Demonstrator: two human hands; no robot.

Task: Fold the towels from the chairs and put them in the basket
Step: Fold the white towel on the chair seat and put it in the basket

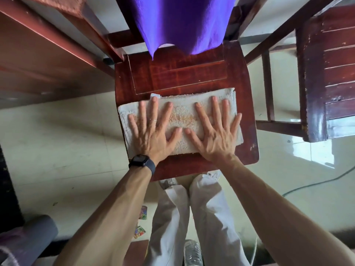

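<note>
A folded off-white towel [181, 118] with an orange-stained patch lies across the front of a dark red wooden chair seat [178, 75]. My left hand [151, 129], with a ring and a black watch on its wrist, lies flat on the towel's left half, fingers spread. On the right half my right hand [215, 131] presses down the same way. A purple towel [182, 22] hangs over the chair's back, its lower edge reaching the seat. No basket is in view.
A second worn wooden chair [326, 73] stands at the right, a wooden table or desk [38, 60] at the left. A green cable [317, 182] runs over the tiled floor. A grey roll [32, 239] lies lower left, a plastic bottle [192, 254] by my legs.
</note>
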